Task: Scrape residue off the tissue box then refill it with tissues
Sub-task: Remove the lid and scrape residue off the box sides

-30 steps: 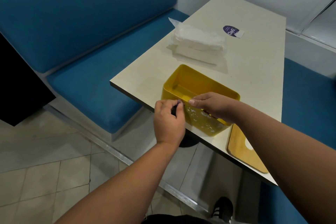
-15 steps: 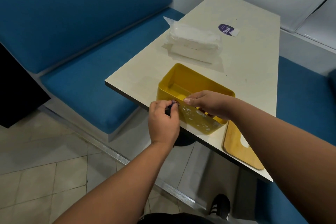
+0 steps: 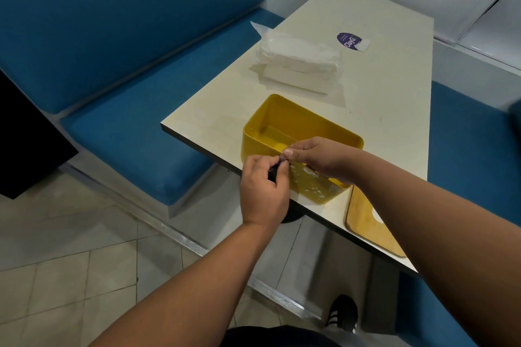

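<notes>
Together, two hands, left hand (image 3: 263,191) and right hand (image 3: 318,159), grip one tissue box (image 3: 284,121).

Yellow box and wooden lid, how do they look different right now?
The yellow box stands upright and open; the wooden lid lies flat. White residue speckles the box's near side, while the lid looks plain with one pale cutout. Both hands touch the box, neither the lid. Both sit at the table's near edge.

Most of the dark tool (image 3: 273,175) is buried in the left hand (image 3: 263,191); beside the tissue box (image 3: 282,127), the wooden lid (image 3: 366,222) is partly covered by the right forearm.
</notes>
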